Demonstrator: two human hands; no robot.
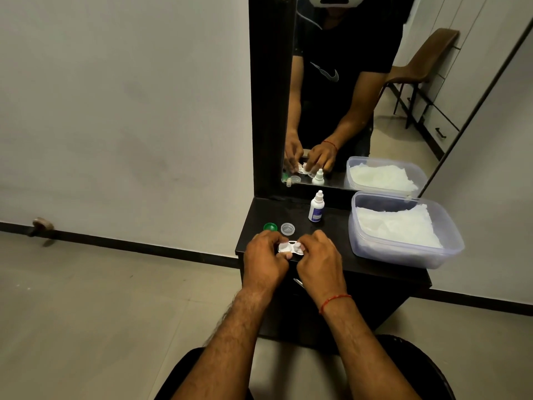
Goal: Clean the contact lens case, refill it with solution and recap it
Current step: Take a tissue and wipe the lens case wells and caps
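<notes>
The white contact lens case (pixel 288 248) is uncapped and sits between both hands at the front edge of the black dresser top (pixel 334 249). My left hand (pixel 264 259) grips its left end with curled fingers. My right hand (pixel 318 262) has its fingers curled at the right well, pinching something white, seemingly a bit of tissue; it is mostly hidden. A green cap (pixel 270 226) and a clear cap (pixel 287 228) lie just behind the hands. The small white solution bottle (pixel 316 207) stands upright farther back, capped.
A clear plastic tub (pixel 403 256) of white tissues sits at the right on the dresser. A mirror (pixel 346 90) rises behind it, reflecting the scene and a chair. Grey floor tiles lie to the left, and my knees are below the dresser.
</notes>
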